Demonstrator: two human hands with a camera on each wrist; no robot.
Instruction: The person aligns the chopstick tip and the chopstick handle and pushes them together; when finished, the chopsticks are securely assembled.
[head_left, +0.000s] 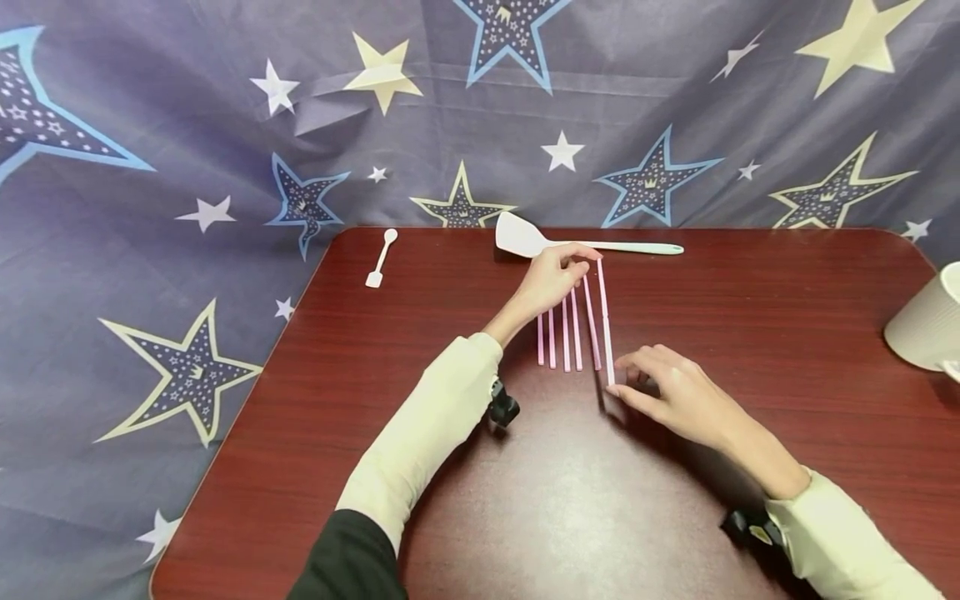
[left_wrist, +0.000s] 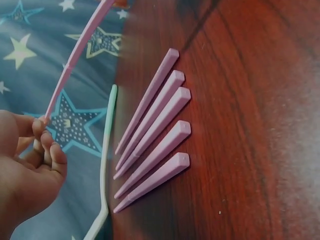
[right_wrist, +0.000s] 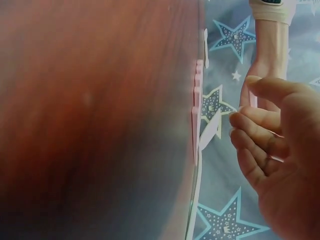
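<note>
A pink chopstick [head_left: 604, 321] is raised off the table between my two hands. My left hand [head_left: 553, 279] pinches its thin tip between thumb and fingers, as the left wrist view shows. At the thick end, my right hand [head_left: 678, 392] holds it between thumb and forefinger, the other fingers loosely bent. Several more pink chopsticks [left_wrist: 160, 110] lie side by side on the table, thick ends towards me. In the head view my left hand partly covers their thin ends.
Behind the chopsticks lies a white spatula [head_left: 521, 236] with a pale green handle end. A small white spoon-like tool [head_left: 381, 260] is at the table's back left. A ribbed white mug [head_left: 926, 321] lies at the right edge. Star-patterned cloth [head_left: 420, 125] hangs behind the table [head_left: 787, 333].
</note>
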